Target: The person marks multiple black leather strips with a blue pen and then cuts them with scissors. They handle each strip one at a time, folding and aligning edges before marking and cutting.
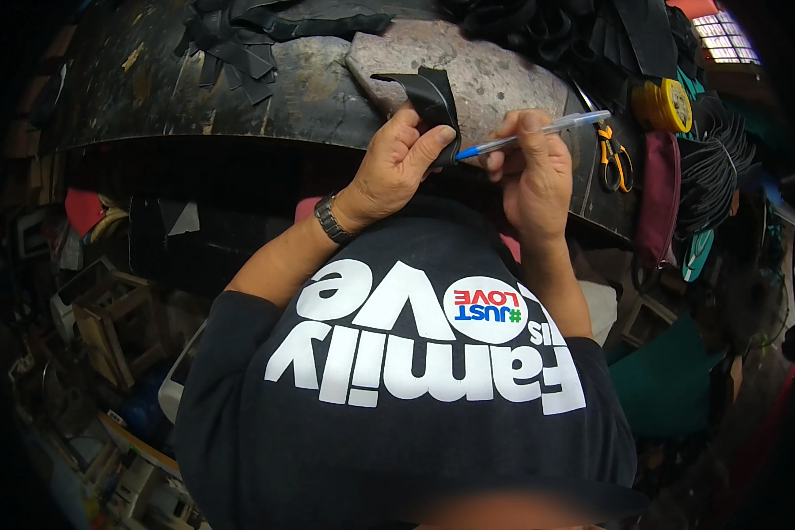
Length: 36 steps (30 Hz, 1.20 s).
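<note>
My left hand [396,168] pinches a folded strip of black, leather-like material [431,95] between thumb and fingers. The strip's upper part bends over to the left above the hand. Between the fingers of my right hand [537,168] is a clear-barrelled pen [548,129], lying nearly level. Its blue end points left, close to the strip's right edge beside my left thumb; whether it touches I cannot tell. Both hands are at the near edge of a flat stone slab [495,71], which lies on a dark, worn worktable [314,93].
Black strips [247,66] lie at the table's far left, with a dark heap [548,31] at the back. To the right are orange-handled scissors [616,163], a yellow roll [662,106], a maroon pouch [660,199] and a bundle of black cords [715,168]. A wooden stool [119,322] stands at left.
</note>
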Each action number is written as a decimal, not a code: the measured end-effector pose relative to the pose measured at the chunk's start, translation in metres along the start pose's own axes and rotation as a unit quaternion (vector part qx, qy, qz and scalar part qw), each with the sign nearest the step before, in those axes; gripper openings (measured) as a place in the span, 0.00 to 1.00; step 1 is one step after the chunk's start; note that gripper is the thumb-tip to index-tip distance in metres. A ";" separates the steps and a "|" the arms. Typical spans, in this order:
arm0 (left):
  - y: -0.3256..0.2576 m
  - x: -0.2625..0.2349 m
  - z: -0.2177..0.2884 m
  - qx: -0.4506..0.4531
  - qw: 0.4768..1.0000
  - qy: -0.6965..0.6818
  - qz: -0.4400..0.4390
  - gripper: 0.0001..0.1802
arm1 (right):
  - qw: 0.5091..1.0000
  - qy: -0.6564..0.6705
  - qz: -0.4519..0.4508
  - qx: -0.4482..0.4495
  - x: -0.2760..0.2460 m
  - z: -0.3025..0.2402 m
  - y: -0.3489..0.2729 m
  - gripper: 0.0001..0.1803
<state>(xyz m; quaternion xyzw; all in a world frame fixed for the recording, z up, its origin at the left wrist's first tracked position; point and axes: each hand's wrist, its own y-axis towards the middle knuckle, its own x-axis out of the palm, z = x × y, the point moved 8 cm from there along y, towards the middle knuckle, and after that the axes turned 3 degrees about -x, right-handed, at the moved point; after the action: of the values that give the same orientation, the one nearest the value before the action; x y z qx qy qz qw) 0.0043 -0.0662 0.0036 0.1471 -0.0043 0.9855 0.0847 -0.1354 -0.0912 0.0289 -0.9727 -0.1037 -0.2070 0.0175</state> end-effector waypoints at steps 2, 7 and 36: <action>0.000 0.002 -0.001 0.001 1.000 0.026 -0.009 0.11 | 1.000 -0.021 0.005 0.021 0.002 0.007 -0.001 0.16; -0.002 0.008 0.001 0.002 0.997 0.045 -0.068 0.13 | 0.994 0.037 -0.046 0.089 0.002 0.026 0.001 0.17; 0.088 -0.157 0.077 0.087 0.674 0.715 0.164 0.19 | 0.996 0.042 -0.042 0.065 -0.019 0.004 -0.003 0.14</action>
<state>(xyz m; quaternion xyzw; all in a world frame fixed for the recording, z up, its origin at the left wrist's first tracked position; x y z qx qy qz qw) 0.1597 -0.1813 0.0327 -0.5983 0.1190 0.7841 -0.1144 -0.1514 -0.0916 0.0177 -0.9548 -0.1568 -0.2408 0.0765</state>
